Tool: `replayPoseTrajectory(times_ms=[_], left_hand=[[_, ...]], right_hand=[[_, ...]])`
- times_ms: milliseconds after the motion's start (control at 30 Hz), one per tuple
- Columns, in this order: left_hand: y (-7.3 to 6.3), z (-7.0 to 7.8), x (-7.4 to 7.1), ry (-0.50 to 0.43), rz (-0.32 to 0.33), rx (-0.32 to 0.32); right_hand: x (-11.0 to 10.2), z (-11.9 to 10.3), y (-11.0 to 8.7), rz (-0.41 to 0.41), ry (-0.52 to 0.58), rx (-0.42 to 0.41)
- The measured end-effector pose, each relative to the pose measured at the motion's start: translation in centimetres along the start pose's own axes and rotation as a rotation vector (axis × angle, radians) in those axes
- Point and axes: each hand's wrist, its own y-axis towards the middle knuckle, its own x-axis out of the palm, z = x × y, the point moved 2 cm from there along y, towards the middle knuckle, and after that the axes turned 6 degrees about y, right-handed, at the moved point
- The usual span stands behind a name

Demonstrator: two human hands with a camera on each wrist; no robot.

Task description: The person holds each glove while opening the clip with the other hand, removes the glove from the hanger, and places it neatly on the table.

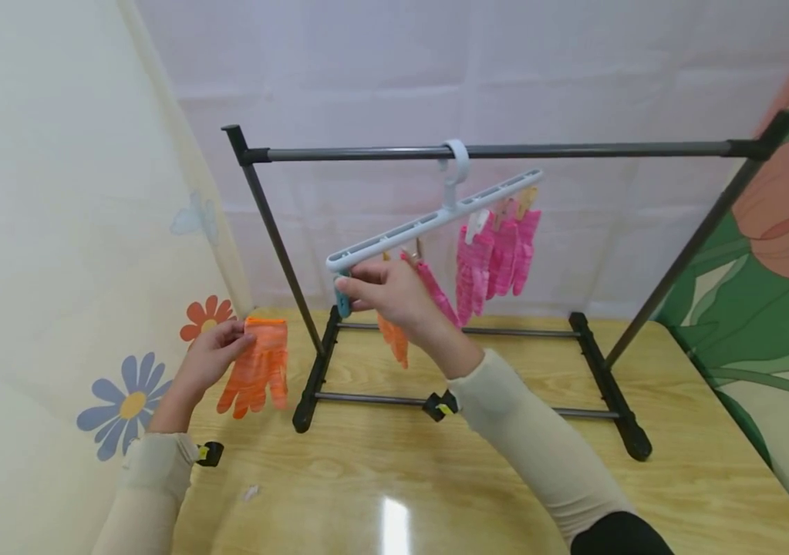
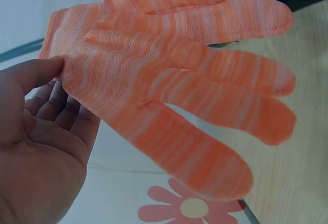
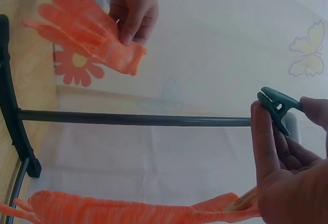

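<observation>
Wood-look table (image 1: 505, 493) w/ pale cloth (image 1: 366, 69) behind; L side wall has printed flowers (image 1: 132, 405). Orange glove (image 1: 265, 358) is knit, w/ paler streaks, flat, 5 fingers spread a bit. It's in the air L of the rack, cuff up, fingers down. L hand (image 1: 210, 358) pinches the cuff's side edge btwn thumb & fingers, so most of the glove sticks out to the R of & below the fingertips.

R hand (image 1: 394, 297) is up higher, well apart from that glove; thumb & fingers pinch a blue-green clip (image 1: 342, 297) just under the near end of a light blue hanger (image 1: 422, 229). Hanger hooks over the top bar (image 1: 609, 149) of a dark rack (image 1: 272, 250), tilted, near end lower.

Another orange glove (image 1: 394, 341) hangs beyond the R wrist, partly hidden. Pink gloves (image 1: 473, 262) hang farther along, on a few clothespins (image 1: 527, 199), e.g. white & yellowish. R wrist also wears a blk device (image 1: 433, 408); L wrist has a similar 1 (image 1: 212, 455).
</observation>
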Motion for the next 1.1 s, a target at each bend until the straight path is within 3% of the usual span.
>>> replayPoseTrajectory(times_ms=[267,867,1100], left_hand=[[0.6,-2.4,-0.1,-0.004,-0.037,-0.065],[2.1,-5.2,0.2,0.011,-0.074,-0.096],[2.5,-6.0,0.4,0.042,-0.057,-0.145]], right_hand=[[-0.1,0.2,0.2,-0.003,-0.006,0.012],[-0.1,-0.1,0.1,0.020,-0.013,0.024],[-0.1,-0.3,-0.3,0.018,-0.008,0.031]])
